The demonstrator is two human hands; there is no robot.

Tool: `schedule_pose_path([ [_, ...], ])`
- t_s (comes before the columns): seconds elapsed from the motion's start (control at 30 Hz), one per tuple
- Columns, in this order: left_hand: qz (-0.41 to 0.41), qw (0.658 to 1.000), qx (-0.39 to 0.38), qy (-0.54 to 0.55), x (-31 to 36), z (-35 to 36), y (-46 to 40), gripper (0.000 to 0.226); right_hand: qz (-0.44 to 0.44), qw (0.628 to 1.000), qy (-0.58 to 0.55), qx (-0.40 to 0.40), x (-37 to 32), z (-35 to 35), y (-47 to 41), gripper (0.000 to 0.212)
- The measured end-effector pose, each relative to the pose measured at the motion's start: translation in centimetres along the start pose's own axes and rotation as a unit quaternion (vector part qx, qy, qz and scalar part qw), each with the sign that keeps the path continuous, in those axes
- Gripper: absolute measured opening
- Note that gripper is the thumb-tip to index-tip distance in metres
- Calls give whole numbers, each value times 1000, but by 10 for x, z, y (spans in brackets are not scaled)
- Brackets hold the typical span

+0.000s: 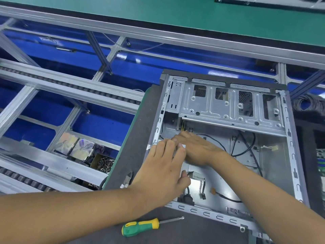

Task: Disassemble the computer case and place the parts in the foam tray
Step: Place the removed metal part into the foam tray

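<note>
Head view, open computer case (228, 110) lying under both hands, left hand (163, 169) with fingers spread flat on a silver part inside, right hand (197, 148) flat just beyond it, fingers extended, screwdriver (140, 226) near the left forearm, cutters (127, 180) left of the left hand.

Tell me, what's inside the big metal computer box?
Inside the computer case lie loose black cables, a yellow-ended plug and a metal drive rack. The left hand and right hand cover a silver part, so it cannot be identified.

Left hand (163, 170): palm down, fingers extended | Right hand (195, 147): flat, fingers extended, just beyond left fingertips | Forearms converging
</note>
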State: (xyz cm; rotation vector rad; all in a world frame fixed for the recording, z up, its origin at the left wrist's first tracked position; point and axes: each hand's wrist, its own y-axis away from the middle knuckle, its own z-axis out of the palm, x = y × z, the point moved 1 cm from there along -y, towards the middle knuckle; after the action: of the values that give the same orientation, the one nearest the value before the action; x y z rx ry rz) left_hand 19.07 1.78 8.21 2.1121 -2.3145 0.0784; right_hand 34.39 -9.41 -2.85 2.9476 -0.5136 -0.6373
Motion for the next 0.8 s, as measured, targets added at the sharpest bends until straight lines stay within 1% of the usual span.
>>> schedule_pose_path([
  [0.07, -4, 1000, 8, 6, 0, 1, 0, 58, 29, 997, -68, -26, 1, -6, 13, 74],
  [0.1, -5, 1000, 13, 11, 0, 1, 0, 58, 44, 995, -86, -34, 2, -10, 23, 78],
  [0.13, -5, 1000, 17, 17, -1, 2, 0, 59, 55, 995, -82, -34, 2, -18, 33, 75],
  [0.17, -6, 1000, 20, 23, -1, 2, 1, 61, 59, 996, -58, -25, 0, -27, 43, 68],
  [0.2, -8, 999, 22, 32, -1, 3, 1, 63, 48, 999, -21, 1, -3, -39, 54, 57],
  [0.27, -15, 999, 22, 45, -2, 3, 0, 65, -22, 991, 63, 116, -16, -66, 74, 39],
  [0.3, -18, 998, 21, 48, -2, 3, 0, 64, -65, 975, 103, 188, -22, -79, 83, 34],
  [0.33, -19, 998, 24, 48, -2, 4, 0, 62, -84, 953, 139, 255, -24, -92, 88, 33],
  [0.37, -21, 998, 28, 47, -1, 6, -1, 59, -70, 934, 161, 311, -22, -107, 90, 31],
  [0.43, -41, 998, 33, 44, 0, 7, -3, 54, 30, 909, 163, 383, -7, -139, 81, 28],
  [0.47, -60, 997, 32, 42, 1, 7, -6, 52, 95, 903, 157, 389, 5, -153, 72, 32],
  [0.5, -77, 996, 30, 36, 4, 7, -11, 49, 164, 907, 146, 359, 19, -162, 63, 37],
  [0.57, -96, 995, 33, 20, 11, 8, -23, 45, 285, 929, 63, 226, 43, -165, 48, 51],
  [0.6, -104, 994, 39, 20, 15, 8, -27, 43, 318, 932, 26, 170, 53, -158, 43, 56],
  [0.63, -111, 992, 50, 27, 18, 9, -30, 40, 327, 934, 24, 140, 61, -146, 39, 60],
  [0.67, -115, 991, 64, 37, 19, 11, -32, 38, 323, 936, 40, 132, 68, -135, 38, 63],
  [0.73, -105, 991, 73, 46, 18, 14, -34, 36, 309, 937, 65, 152, 74, -122, 38, 66],
  [0.8, -89, 992, 69, 55, 16, 16, -35, 40, 306, 936, 65, 162, 77, -121, 35, 67],
])
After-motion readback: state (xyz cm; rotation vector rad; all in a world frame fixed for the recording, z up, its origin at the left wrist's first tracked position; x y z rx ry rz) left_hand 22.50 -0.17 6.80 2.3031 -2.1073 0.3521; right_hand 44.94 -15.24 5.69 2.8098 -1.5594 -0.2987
